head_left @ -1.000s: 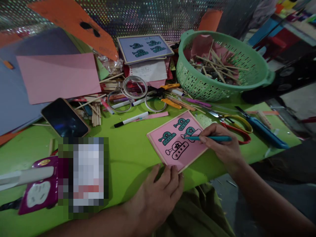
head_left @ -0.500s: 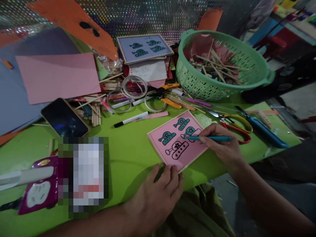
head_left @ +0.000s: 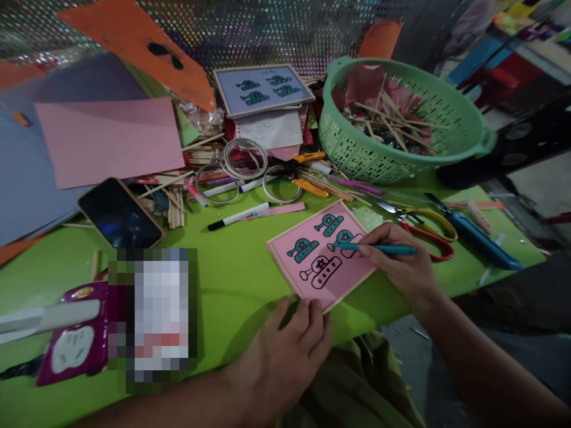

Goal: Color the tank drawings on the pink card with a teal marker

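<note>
A pink card (head_left: 343, 274) framed with thin wooden strips lies tilted on the green table (head_left: 223, 261). It bears several black-outlined tank drawings; the upper two are filled in teal, the right one is partly teal, and the lowest is uncoloured. My right hand (head_left: 397, 258) grips a teal marker (head_left: 390, 248), its tip at the barrel of the right tank. The fingers of my left hand (head_left: 294, 339) are stretched out, with their tips resting on the card's near edge. A white marker with a black cap (head_left: 238, 216) lies just beyond the card.
Behind stand a green basket (head_left: 379, 148) of sticks and a blue card (head_left: 267, 89) with teal tanks. Scissors (head_left: 428, 232) and a blue utility knife (head_left: 477, 232) lie at the right. Tape rolls (head_left: 245, 159), a phone (head_left: 120, 213) and pink paper (head_left: 109, 142) are toward the left.
The marker tip has shifted slightly left and up, from the right tank's body toward its barrel. My left hand stays at the card's edge. The whole view has shifted a little.
</note>
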A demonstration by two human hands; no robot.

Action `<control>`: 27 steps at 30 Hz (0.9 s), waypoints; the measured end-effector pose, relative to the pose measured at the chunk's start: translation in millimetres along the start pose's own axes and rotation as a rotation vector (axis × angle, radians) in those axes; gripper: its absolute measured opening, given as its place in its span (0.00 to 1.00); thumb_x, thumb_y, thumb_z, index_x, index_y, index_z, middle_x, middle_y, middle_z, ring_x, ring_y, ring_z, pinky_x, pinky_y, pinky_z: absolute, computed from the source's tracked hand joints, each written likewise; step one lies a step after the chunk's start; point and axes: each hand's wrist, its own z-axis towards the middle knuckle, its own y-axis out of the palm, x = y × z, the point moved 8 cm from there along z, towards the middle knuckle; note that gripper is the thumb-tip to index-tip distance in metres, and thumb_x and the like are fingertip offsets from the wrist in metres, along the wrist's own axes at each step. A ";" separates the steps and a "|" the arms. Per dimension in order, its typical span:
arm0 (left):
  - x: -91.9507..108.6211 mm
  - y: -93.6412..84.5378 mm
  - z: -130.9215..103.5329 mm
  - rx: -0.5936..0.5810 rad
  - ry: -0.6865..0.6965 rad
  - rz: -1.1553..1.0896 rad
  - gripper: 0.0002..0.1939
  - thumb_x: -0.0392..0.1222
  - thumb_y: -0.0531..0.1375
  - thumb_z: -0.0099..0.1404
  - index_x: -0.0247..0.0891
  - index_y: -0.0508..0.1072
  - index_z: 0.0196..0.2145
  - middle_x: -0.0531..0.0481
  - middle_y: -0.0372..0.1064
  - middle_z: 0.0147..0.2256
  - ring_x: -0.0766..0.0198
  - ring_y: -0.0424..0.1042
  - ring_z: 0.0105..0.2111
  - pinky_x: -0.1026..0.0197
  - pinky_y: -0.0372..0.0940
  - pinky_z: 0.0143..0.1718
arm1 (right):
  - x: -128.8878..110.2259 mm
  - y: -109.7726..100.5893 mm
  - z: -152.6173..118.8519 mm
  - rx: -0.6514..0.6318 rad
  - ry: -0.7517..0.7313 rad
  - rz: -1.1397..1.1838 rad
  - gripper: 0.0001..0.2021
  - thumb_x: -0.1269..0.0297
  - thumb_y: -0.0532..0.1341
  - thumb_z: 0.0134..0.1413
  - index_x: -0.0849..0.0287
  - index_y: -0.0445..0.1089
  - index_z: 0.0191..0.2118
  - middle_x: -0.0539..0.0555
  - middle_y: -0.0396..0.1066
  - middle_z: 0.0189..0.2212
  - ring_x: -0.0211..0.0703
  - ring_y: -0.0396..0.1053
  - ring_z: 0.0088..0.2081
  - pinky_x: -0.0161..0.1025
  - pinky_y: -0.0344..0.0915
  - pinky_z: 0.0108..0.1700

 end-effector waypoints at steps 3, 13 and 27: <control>0.0 1.3 0.4 -0.010 0.001 0.001 0.22 0.47 0.50 0.79 0.39 0.71 0.63 0.46 0.71 0.61 0.55 0.64 0.60 0.49 0.58 0.60 | 0.8 0.0 0.1 -0.003 -0.003 -0.008 0.11 0.54 0.75 0.52 0.49 0.75 0.29 0.50 0.75 0.24 0.45 0.69 0.24 0.42 0.64 0.23; 0.4 3.3 0.0 -0.048 0.008 0.004 0.23 0.48 0.50 0.79 0.39 0.69 0.65 0.45 0.70 0.63 0.54 0.63 0.61 0.48 0.57 0.61 | 1.0 1.5 0.6 -0.024 -0.009 0.007 0.12 0.51 0.75 0.51 0.51 0.76 0.31 0.51 0.77 0.26 0.43 0.73 0.25 0.40 0.67 0.24; -0.2 0.4 -0.1 0.002 -0.002 -0.001 0.22 0.49 0.52 0.78 0.39 0.71 0.63 0.46 0.70 0.62 0.54 0.62 0.61 0.47 0.55 0.61 | 6.0 2.8 0.8 -0.039 0.054 0.030 0.14 0.49 0.78 0.45 0.49 0.77 0.31 0.50 0.80 0.27 0.46 0.78 0.27 0.39 0.72 0.25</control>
